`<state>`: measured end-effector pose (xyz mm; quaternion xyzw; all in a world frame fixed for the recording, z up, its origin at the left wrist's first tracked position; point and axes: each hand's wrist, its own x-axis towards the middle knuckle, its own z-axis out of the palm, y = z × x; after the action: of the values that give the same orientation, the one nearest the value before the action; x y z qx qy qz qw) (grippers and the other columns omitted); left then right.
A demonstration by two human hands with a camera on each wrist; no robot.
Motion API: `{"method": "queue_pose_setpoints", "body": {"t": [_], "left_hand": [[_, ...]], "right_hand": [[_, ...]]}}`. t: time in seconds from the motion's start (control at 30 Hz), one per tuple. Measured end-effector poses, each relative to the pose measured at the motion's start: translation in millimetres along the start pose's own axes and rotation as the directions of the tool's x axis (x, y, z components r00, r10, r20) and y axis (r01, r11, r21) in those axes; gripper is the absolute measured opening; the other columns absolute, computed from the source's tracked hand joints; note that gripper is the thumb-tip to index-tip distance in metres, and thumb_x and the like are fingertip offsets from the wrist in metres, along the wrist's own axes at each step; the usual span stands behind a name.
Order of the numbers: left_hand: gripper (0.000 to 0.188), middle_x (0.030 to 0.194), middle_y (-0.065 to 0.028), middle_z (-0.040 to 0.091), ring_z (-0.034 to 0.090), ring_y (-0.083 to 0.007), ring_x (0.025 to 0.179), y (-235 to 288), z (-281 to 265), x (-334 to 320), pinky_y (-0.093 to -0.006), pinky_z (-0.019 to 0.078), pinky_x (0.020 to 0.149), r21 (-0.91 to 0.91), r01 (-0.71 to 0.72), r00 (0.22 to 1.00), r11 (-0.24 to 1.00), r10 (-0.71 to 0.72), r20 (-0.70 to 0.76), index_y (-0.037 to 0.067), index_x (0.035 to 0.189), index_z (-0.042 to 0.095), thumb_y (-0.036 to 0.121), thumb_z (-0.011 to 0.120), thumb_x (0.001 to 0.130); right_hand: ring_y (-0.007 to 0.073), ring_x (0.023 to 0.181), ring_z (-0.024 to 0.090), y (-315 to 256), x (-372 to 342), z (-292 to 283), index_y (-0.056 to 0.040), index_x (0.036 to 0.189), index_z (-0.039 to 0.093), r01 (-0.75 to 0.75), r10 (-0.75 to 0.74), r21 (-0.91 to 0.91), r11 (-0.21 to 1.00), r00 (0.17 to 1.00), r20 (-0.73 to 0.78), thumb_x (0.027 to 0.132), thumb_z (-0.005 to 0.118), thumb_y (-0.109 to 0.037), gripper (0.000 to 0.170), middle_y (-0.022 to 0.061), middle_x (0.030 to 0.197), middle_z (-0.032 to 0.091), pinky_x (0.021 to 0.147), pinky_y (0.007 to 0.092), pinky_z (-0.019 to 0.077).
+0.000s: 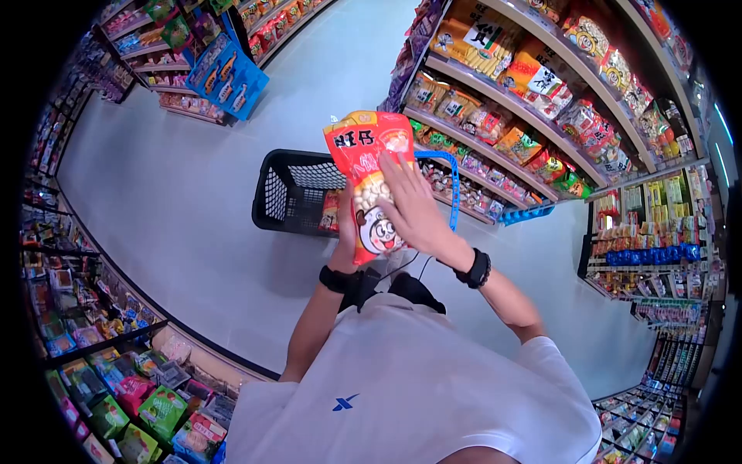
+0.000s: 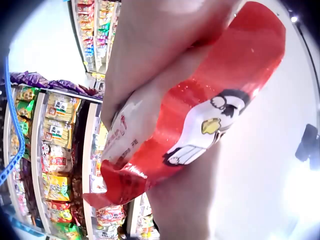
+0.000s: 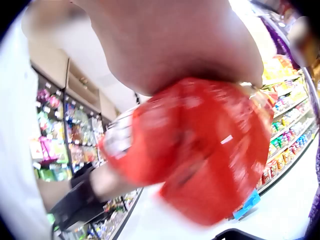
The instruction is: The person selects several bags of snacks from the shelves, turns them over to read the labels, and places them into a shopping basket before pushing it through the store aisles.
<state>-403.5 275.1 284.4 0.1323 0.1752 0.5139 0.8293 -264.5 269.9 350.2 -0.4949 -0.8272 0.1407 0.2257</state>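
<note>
A red snack bag [image 1: 371,203] with Chinese lettering, a clear middle showing pale round puffs and a cartoon face is held up before the chest. At its left edge my left hand [image 1: 345,226] grips it, with most of the fingers hidden behind the bag. My right hand [image 1: 420,213] lies across the front, fingers straight and pressing on the bag. In the left wrist view the red side of the bag [image 2: 215,100] shows close up between the hands. The right wrist view shows the bag [image 3: 215,150] blurred under the right hand.
A black shopping basket [image 1: 270,189] with a blue handle [image 1: 454,189] is beyond the bag, with a red pack [image 1: 330,210] inside. Shelves of snacks [image 1: 502,100] rise at right; more packaged goods [image 1: 154,402] line the left. A blue display [image 1: 228,77] hangs farther off over the pale floor.
</note>
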Motion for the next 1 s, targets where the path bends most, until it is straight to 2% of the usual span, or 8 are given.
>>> {"method": "queue_pose_setpoints", "body": {"t": [0.37, 0.5, 0.57, 0.63, 0.7, 0.87, 0.97, 1.0], "left_hand": [[0.068, 0.131, -0.0103, 0.048, 0.054, -0.0204, 0.115, -5, 18, -47, -0.0334, 0.0453, 0.096, 0.167, -0.028, 0.987, 0.986, 0.053, -0.151, 0.005, 0.136, 0.035, 0.058, 0.037, 0.092], [0.063, 0.131, -0.0104, 0.047, 0.05, -0.0195, 0.119, 13, 24, -38, -0.0315, 0.0406, 0.099, 0.122, -0.169, 0.984, 0.978, 0.16, 0.078, 0.005, 0.137, 0.034, 0.052, 0.032, 0.096], [0.054, 0.137, -0.0133, 0.042, 0.042, -0.0209, 0.127, -4, 35, -33, -0.0311, 0.0306, 0.106, 0.335, -0.293, 0.954, 0.896, 0.253, 0.158, 0.004, 0.141, 0.029, 0.04, 0.026, 0.101], [0.045, 0.145, -0.015, 0.034, 0.032, -0.0263, 0.135, -15, 55, -43, -0.0367, 0.0179, 0.111, 0.768, -0.604, 0.795, 0.212, 0.226, 0.563, 0.003, 0.14, 0.034, 0.024, 0.032, 0.1], [0.044, 0.144, -0.0133, 0.036, 0.035, -0.0289, 0.132, -30, 74, -57, -0.0389, 0.0221, 0.11, 0.774, -0.62, 0.774, -0.126, 0.06, 0.63, 0.002, 0.137, 0.038, 0.014, 0.044, 0.095], [0.085, 0.13, -0.0185, 0.048, 0.048, -0.0266, 0.121, -70, 90, -51, -0.038, 0.0355, 0.102, 0.887, -0.351, 0.936, 0.299, 0.122, 0.329, 0.007, 0.138, 0.035, 0.019, 0.081, 0.068], [0.088, 0.128, -0.0155, 0.05, 0.051, -0.0253, 0.116, -87, 81, -44, -0.0347, 0.0432, 0.094, 0.914, -0.309, 0.947, -0.265, -0.176, 0.269, 0.011, 0.14, 0.033, 0.023, 0.082, 0.067], [0.091, 0.131, -0.0153, 0.046, 0.048, -0.0244, 0.119, -96, 74, -36, -0.0341, 0.0406, 0.098, 0.992, -0.103, 0.952, -0.073, -0.297, 0.077, 0.013, 0.144, 0.024, 0.018, 0.078, 0.071]], "right_hand": [[0.0345, 0.139, 0.017, -11, 8, 3, -0.0022, 0.144, 0.024, -0.04, 0.042, 0.036, 0.999, 0.998, -0.045, 0.095, 0.042, -0.042, 0.065, 0.0214, 0.148, 0.023, 0.113, 0.0464, 0.01], [0.0333, 0.141, 0.013, -52, -75, 21, -0.0067, 0.147, 0.012, -0.097, 0.101, 0.341, 0.935, 0.995, 0.007, 0.094, 0.046, -0.038, 0.07, 0.0216, 0.15, 0.017, 0.113, 0.044, 0.0158], [0.0291, 0.141, 0.015, -39, -91, 21, -0.0058, 0.148, 0.009, -0.147, 0.225, 0.769, 0.622, 0.974, 0.004, 0.094, 0.048, -0.035, 0.072, 0.0192, 0.15, 0.015, 0.112, 0.0427, 0.0194], [0.0225, 0.132, 0.033, -21, -106, 16, -0.0022, 0.145, 0.017, -0.127, 0.47, 0.992, 0.005, 0.876, 0.11, 0.092, 0.056, -0.024, 0.069, 0.0138, 0.145, 0.029, 0.105, 0.0379, 0.0334], [0.0188, 0.119, 0.049, -7, -115, 1, -0.0015, 0.138, 0.03, -0.013, 0.631, 0.991, -0.13, 0.77, 0.092, 0.088, 0.063, -0.016, 0.061, 0.0117, 0.134, 0.045, 0.097, 0.0331, 0.0429], [0.0173, 0.111, 0.056, 12, -168, -35, 0.0007, 0.128, 0.041, -0.042, 0.648, 0.973, -0.228, 0.739, 0.184, 0.085, 0.065, -0.006, 0.05, 0.0108, 0.123, 0.054, 0.093, 0.0326, 0.0467], [0.0176, 0.112, 0.055, 41, -215, -32, 0.0013, 0.127, 0.041, -0.13, 0.552, 0.942, -0.309, 0.783, 0.288, 0.086, 0.062, -0.007, 0.047, 0.0116, 0.123, 0.054, 0.095, 0.0334, 0.0458], [0.0176, 0.114, 0.053, 45, -228, -31, -0.0014, 0.127, 0.042, -0.09, 0.56, 0.906, -0.413, 0.76, 0.33, 0.089, 0.059, -0.011, 0.042, 0.0102, 0.125, 0.053, 0.096, 0.0346, 0.0442]]}}
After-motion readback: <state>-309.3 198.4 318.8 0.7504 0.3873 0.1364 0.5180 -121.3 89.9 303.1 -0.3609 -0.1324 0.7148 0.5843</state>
